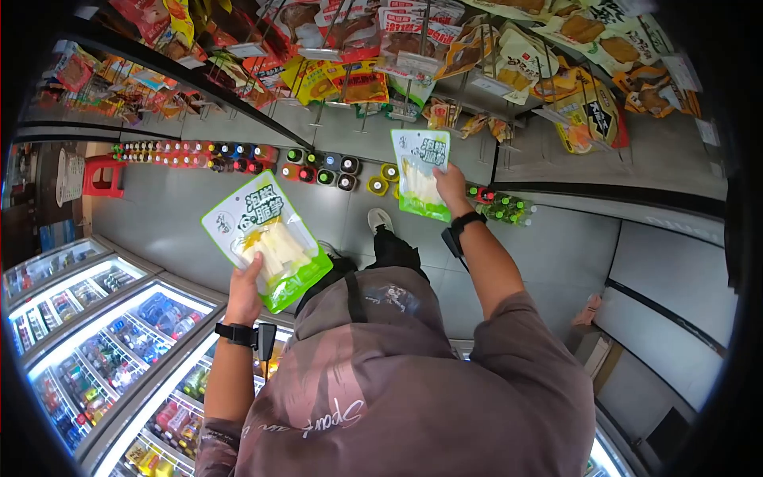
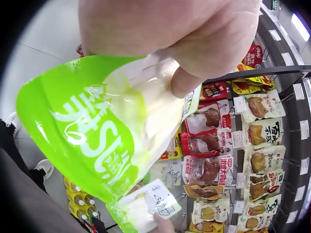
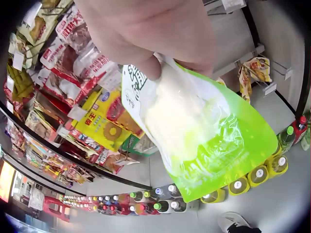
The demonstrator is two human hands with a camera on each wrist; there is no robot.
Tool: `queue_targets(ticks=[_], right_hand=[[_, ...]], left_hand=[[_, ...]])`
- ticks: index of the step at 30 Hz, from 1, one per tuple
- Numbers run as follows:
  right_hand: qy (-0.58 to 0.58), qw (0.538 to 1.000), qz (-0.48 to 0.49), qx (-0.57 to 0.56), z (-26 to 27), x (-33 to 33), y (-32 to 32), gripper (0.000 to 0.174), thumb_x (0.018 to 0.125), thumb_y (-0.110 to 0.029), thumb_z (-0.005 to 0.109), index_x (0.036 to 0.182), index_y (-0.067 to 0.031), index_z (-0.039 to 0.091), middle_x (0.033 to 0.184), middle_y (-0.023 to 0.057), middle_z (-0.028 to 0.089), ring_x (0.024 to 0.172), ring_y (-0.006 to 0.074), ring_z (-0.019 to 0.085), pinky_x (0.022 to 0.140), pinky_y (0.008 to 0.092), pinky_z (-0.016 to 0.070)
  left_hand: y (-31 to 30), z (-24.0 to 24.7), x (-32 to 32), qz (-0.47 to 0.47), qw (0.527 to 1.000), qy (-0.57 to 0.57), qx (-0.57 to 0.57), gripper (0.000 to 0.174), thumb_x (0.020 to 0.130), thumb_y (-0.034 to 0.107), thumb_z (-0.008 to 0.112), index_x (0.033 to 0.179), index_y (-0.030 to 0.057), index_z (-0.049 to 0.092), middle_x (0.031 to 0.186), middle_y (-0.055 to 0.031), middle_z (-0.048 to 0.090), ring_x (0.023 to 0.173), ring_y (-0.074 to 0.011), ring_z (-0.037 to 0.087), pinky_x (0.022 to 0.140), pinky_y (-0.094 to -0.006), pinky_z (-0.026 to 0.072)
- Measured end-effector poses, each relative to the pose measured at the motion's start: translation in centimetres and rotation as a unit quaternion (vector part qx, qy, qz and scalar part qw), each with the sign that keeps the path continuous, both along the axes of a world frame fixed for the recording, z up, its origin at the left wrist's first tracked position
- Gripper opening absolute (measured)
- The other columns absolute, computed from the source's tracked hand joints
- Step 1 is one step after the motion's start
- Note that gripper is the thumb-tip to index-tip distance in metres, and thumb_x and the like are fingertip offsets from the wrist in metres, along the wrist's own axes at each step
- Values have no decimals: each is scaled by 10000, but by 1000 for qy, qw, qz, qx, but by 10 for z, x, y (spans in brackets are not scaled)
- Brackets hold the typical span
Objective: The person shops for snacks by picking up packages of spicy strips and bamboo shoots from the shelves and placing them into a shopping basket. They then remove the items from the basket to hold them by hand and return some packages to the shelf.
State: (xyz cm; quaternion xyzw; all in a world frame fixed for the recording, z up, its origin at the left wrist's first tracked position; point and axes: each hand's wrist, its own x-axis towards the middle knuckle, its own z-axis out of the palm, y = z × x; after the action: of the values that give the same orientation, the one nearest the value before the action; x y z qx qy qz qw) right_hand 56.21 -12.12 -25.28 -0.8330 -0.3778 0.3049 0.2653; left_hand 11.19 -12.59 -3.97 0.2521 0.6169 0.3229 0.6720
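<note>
My left hand [image 1: 245, 291] grips a white and green snack pouch [image 1: 302, 278] by its side edge, thumb across the front. Pale strips of food show through the pouch's clear window, beneath dark green lettering. A matching pouch [image 1: 417, 179] is pinched along its right edge by my right hand [image 1: 451, 191], farther forward and near the hanging shelf. In the left wrist view the held pouch [image 2: 73, 121] tilts with its green end toward the lower left. The right wrist view has the other pouch [image 3: 218, 141] below the hand, its fingers partly hidden behind it.
Bagged snacks [image 1: 405, 36] hang on hooks along the rack ahead. Rows of bottles [image 1: 326, 171] stand on the floor beneath it. Lit glass-topped coolers [image 1: 119, 342] line the lower left, and a red stool [image 1: 103, 176] stands at far left.
</note>
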Motion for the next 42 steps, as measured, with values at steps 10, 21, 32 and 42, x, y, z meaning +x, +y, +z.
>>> queue_targets(ticks=[10, 21, 32, 42], right_hand=[[-39, 997, -49, -48, -77, 2, 60, 243, 856, -247, 620, 1002, -56, 657, 949, 210, 666, 935, 408, 616, 822, 469, 479], [42, 994, -77, 61, -83, 2, 65, 237, 864, -238, 619, 1015, -60, 659, 953, 204, 664, 920, 397, 619, 808, 446, 478], [104, 989, -69, 81, -81, 3, 80, 262, 862, -229, 619, 1019, -22, 651, 925, 213, 674, 902, 366, 646, 776, 397, 485], [123, 986, -71, 88, -109, 3, 89, 261, 863, -213, 612, 1001, 6, 639, 924, 228, 670, 901, 383, 639, 780, 421, 480]], left_hand=[[-21, -11, 7, 54, 997, 22, -51, 373, 936, 145, 561, 1275, 19, 470, 1204, -93, 589, 1086, -219, 585, 942, -376, 478], [-19, -14, 12, 66, 996, 18, -50, 373, 921, 148, 590, 1261, 25, 497, 1190, -70, 596, 1074, -196, 582, 943, -346, 461], [-16, -15, 14, 68, 996, 9, -60, 382, 923, 142, 589, 1275, 33, 488, 1211, -76, 591, 1088, -197, 578, 952, -345, 458], [-26, -21, 12, 103, 992, -21, -66, 372, 931, 138, 574, 1277, 37, 485, 1210, -81, 589, 1101, -211, 574, 958, -360, 459]])
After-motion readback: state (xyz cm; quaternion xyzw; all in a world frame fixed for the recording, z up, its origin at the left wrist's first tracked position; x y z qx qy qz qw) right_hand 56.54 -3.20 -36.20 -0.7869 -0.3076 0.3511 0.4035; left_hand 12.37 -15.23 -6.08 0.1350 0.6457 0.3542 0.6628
